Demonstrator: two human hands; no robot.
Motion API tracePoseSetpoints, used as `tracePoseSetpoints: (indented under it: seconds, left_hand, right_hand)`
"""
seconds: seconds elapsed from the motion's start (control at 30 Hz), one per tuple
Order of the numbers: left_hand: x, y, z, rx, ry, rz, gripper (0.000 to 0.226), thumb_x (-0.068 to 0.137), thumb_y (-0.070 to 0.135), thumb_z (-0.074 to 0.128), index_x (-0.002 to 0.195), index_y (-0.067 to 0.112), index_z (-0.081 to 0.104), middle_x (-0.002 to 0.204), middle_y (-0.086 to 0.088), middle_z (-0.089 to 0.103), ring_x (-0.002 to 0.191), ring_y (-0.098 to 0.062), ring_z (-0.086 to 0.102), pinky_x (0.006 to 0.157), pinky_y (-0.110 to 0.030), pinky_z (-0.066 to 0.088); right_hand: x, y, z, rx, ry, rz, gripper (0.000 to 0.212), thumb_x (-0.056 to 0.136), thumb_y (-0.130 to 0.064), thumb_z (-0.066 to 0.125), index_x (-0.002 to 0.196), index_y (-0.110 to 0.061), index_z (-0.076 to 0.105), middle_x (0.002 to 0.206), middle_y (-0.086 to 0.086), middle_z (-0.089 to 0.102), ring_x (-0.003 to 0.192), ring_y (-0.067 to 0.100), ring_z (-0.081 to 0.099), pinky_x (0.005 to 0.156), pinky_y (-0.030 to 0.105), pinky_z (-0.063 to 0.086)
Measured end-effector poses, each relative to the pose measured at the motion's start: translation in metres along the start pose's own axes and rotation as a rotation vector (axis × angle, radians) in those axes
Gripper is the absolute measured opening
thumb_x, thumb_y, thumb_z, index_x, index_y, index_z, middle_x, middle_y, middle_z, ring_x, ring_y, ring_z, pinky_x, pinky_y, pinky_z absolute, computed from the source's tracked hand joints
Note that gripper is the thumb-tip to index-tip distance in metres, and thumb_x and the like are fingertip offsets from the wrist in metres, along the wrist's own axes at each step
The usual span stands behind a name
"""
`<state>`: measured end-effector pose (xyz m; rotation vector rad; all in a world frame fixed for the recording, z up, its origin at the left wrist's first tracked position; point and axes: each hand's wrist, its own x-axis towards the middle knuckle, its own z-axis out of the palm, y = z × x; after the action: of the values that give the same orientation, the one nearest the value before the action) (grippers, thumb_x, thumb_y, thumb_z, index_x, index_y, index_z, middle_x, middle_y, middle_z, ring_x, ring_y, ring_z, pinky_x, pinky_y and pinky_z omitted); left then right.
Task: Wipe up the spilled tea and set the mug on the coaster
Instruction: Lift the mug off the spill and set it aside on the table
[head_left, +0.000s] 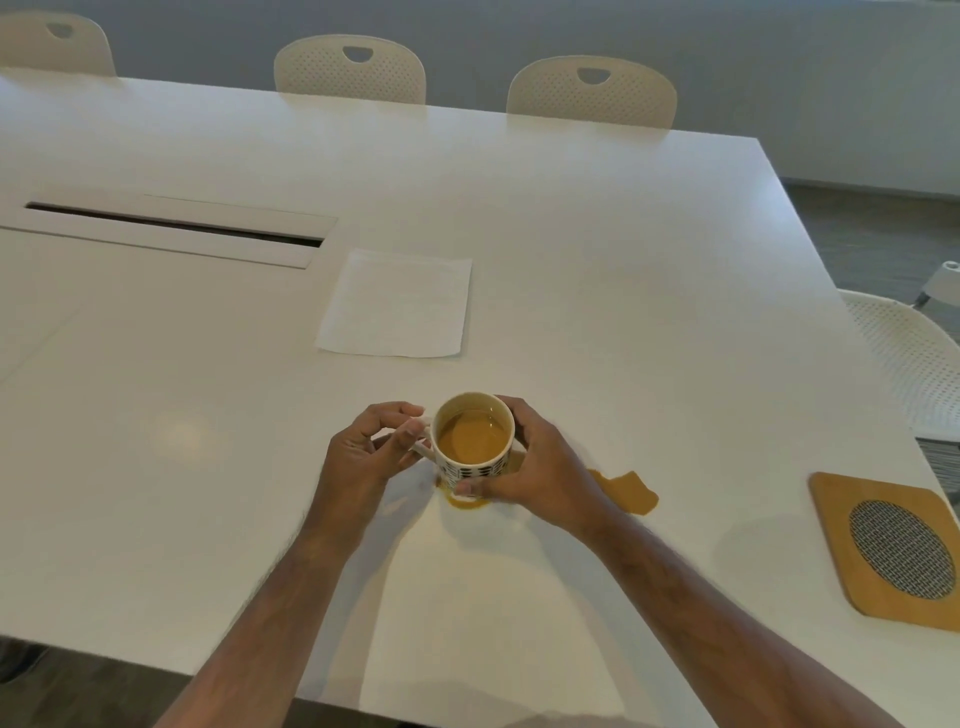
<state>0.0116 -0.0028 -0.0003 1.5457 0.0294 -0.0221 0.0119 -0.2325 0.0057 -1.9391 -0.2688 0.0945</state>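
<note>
A mug (471, 441) with black dots on a pale body stands upright on the white table (623, 260), about half full of brown tea. My right hand (530, 467) wraps around its right side. My left hand (363, 457) is at the handle on its left, thumb and fingers pinching it. Spilled tea (631, 493) lies as a brown puddle right of my right hand, and a thin rim of it shows under the mug's front. A white paper napkin (397, 306) lies flat beyond the mug. The wooden coaster (893, 551) with a woven oval centre sits at the far right.
A long cable slot (176, 226) is set into the table at the left. Cream chairs (350, 70) line the far edge, and another chair (914, 353) stands at the right side. The near table edge runs just below my forearms.
</note>
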Motion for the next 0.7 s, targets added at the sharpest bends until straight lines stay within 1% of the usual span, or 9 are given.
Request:
tracePoseSetpoints:
  seconds: [0.13,0.27,0.4,0.5,0.6,0.7]
  left_hand:
    - [0.011,0.008,0.008,-0.021,-0.018,0.011,0.022,0.096,0.030,0.072,0.104,0.010,0.076,0.122,-0.004,0.072,0.114,-0.030,0.073,0.096,-0.048,0.062]
    - [0.024,0.017,0.023,-0.024,-0.035,0.023,0.019,0.098,0.027,0.071,0.108,0.011,0.075,0.120,-0.007,0.074,0.111,-0.030,0.074,0.097,-0.049,0.062]
    - [0.041,0.027,0.040,-0.024,-0.050,0.035,0.021,0.098,0.026,0.071,0.110,0.009,0.074,0.119,-0.007,0.075,0.110,-0.029,0.074,0.097,-0.051,0.061]
    - [0.056,0.035,0.053,-0.028,-0.087,0.042,0.025,0.098,0.026,0.070,0.112,0.005,0.072,0.117,-0.008,0.075,0.109,-0.028,0.075,0.097,-0.049,0.062]
    - [0.071,0.042,0.066,-0.031,-0.128,0.054,0.030,0.097,0.031,0.071,0.111,0.005,0.071,0.115,-0.006,0.075,0.110,-0.026,0.075,0.095,-0.044,0.063]
    - [0.089,0.045,0.079,-0.036,-0.164,0.059,0.032,0.097,0.032,0.071,0.111,0.003,0.071,0.117,-0.008,0.075,0.112,-0.027,0.074,0.094,-0.043,0.063]
  right_hand:
    - [0.006,-0.002,-0.012,0.007,0.029,-0.004,0.093,0.058,-0.062,0.096,0.137,-0.047,0.048,0.132,-0.024,0.063,0.126,0.002,0.059,0.097,0.029,0.055]
    - [0.012,-0.003,-0.029,0.005,0.057,-0.017,0.092,0.057,-0.061,0.097,0.135,-0.050,0.048,0.131,-0.024,0.064,0.125,0.002,0.061,0.097,0.028,0.054]
    - [0.021,-0.004,-0.049,0.000,0.080,-0.038,0.091,0.059,-0.059,0.097,0.137,-0.046,0.049,0.133,-0.022,0.064,0.126,0.005,0.061,0.099,0.033,0.056]
    - [0.028,-0.005,-0.064,-0.010,0.099,-0.047,0.091,0.060,-0.058,0.097,0.136,-0.046,0.050,0.132,-0.022,0.064,0.126,0.004,0.061,0.100,0.032,0.055]
    - [0.037,-0.003,-0.081,-0.005,0.116,-0.039,0.090,0.060,-0.057,0.097,0.136,-0.044,0.050,0.132,-0.022,0.065,0.126,0.004,0.061,0.101,0.032,0.056]
    - [0.046,-0.002,-0.098,-0.017,0.121,-0.039,0.091,0.061,-0.058,0.095,0.138,-0.039,0.050,0.131,-0.022,0.064,0.126,0.004,0.061,0.101,0.031,0.057]
